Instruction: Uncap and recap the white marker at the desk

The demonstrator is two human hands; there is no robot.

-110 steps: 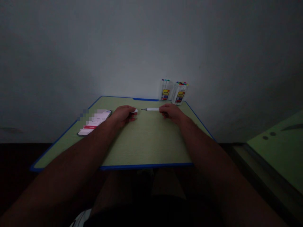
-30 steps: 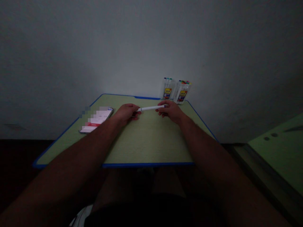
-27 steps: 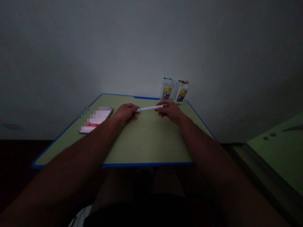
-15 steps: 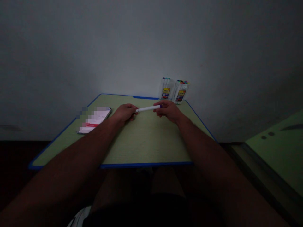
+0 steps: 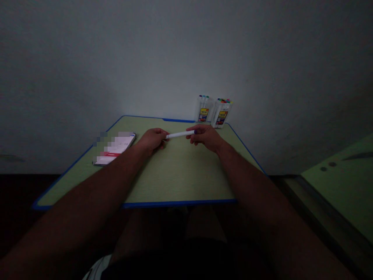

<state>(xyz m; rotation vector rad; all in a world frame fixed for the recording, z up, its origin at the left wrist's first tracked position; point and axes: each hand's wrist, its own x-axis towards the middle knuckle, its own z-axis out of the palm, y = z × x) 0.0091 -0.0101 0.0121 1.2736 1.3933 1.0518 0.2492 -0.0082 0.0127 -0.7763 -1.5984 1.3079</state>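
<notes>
A white marker (image 5: pixel 179 134) with a dark purple end is held nearly level above the middle of the table (image 5: pixel 183 175). My left hand (image 5: pixel 154 140) pinches its left end between thumb and fingers. At the purple end, my right hand (image 5: pixel 204 136) is closed on the marker, thumb below and fingers behind. Behind my right hand stand two clear marker cases (image 5: pixel 203 110) with yellow labels; the right case (image 5: pixel 221 113) holds several markers with coloured ends, the left one fewer.
On the table's left side lies a phone (image 5: pixel 116 149) with a lit, partly blurred screen, close to my left forearm. The blue-edged table stands against a pale wall (image 5: pixel 163 58). A greenish panel (image 5: pixel 344 186) is at the far right.
Both hands and the marker appear shifted very slightly left, much as the whole view has. The grip on the marker looks the same.
</notes>
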